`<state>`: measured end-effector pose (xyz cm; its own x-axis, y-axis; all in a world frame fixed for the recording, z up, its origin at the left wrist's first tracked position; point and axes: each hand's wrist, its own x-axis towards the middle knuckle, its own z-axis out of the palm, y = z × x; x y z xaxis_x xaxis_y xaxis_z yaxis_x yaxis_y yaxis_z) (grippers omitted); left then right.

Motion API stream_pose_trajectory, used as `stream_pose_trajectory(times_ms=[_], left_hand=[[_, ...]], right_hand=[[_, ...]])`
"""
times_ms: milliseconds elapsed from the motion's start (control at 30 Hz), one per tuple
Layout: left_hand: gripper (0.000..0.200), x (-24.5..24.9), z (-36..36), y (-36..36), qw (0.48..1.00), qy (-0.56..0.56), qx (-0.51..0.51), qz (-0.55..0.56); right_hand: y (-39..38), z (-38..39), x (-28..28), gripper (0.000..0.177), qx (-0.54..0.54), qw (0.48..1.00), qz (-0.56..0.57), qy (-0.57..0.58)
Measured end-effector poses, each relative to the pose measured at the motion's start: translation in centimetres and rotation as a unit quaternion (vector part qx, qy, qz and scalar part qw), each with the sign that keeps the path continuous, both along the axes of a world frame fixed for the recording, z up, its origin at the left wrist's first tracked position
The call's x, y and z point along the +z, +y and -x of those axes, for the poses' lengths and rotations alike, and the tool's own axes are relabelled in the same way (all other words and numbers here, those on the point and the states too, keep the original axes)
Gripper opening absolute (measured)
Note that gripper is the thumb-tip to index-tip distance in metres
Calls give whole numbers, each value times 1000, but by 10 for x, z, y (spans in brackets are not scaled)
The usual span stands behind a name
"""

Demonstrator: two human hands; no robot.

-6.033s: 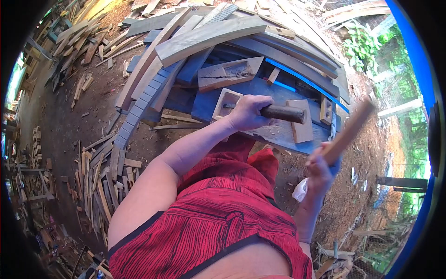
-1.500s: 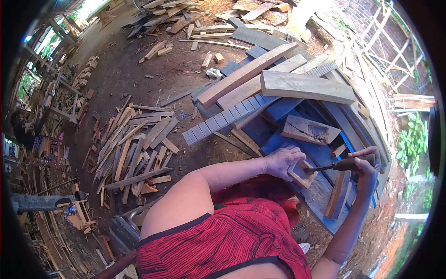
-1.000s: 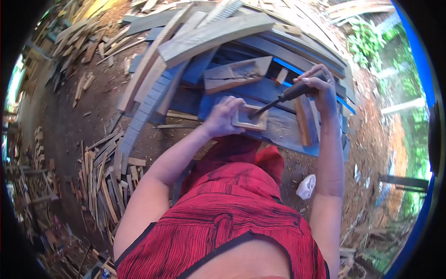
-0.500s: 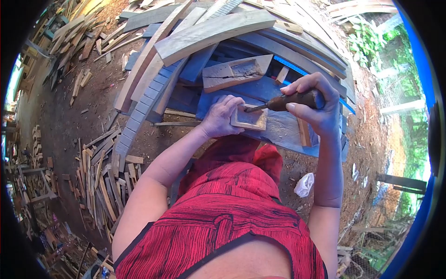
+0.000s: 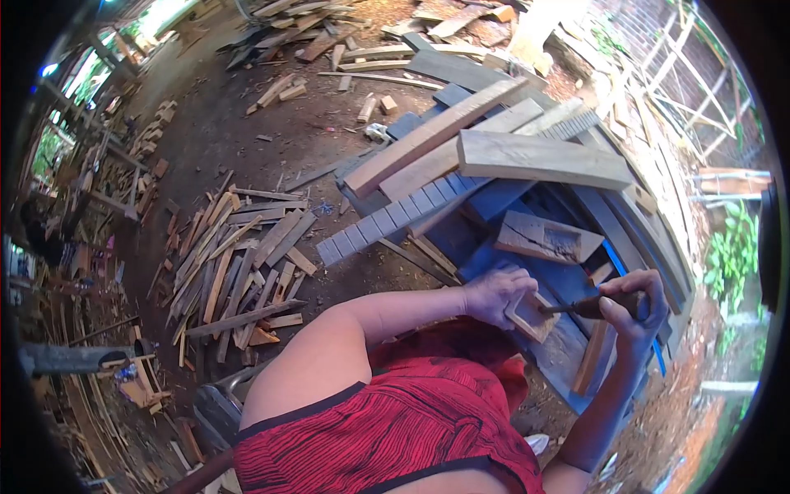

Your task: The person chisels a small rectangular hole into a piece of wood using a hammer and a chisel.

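Looking down past a red-and-black garment (image 5: 395, 428), a person works at a low, dark worktop (image 5: 562, 350) crowded with timber. The small hollowed block (image 5: 539, 331) sits by the worktop's near edge, its open recess facing up. The left hand (image 5: 498, 298) grips the block's left end, fingers curled and pinching the wood. The right hand (image 5: 640, 303) holds a chisel (image 5: 597, 309), fingers wrapped around its dark handle, the blade slanting down into the recess; whether the tip touches the bottom is too small to tell.

The step in hand appears to be scraping or paring inside that recess. The next move would seem to call for a steady left grip, with those fingers clear of the blade, and a controlled push from the right.

Farther from the near edge lies a larger, cracked block (image 5: 547, 237) with its own recess. A plain block (image 5: 592, 358) stands toward the worktop's right end. A grooved strip (image 5: 387, 218) juts beyond the left edge.
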<state>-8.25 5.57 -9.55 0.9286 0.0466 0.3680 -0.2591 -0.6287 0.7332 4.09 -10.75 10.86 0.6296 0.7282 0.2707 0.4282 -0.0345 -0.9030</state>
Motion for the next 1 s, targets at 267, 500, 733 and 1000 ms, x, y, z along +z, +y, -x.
stream_pose_trajectory(times_ms=[267, 500, 733, 1000], left_hand=[[76, 5, 1, 0, 1000, -7, 1, -13], [78, 8, 3, -2, 1000, 7, 3, -7], [82, 6, 2, -2, 999, -18, 8, -35], [81, 2, -1, -6, 999, -29, 6, -28]], right_hand=[[8, 11, -15, 31, 25, 995, -86, -38], [0, 22, -20, 37, 43, 992, -114, -35], [-1, 35, -18, 32, 51, 988, -124, -79], [-6, 49, -23, 35, 130, 960, -119, -217]])
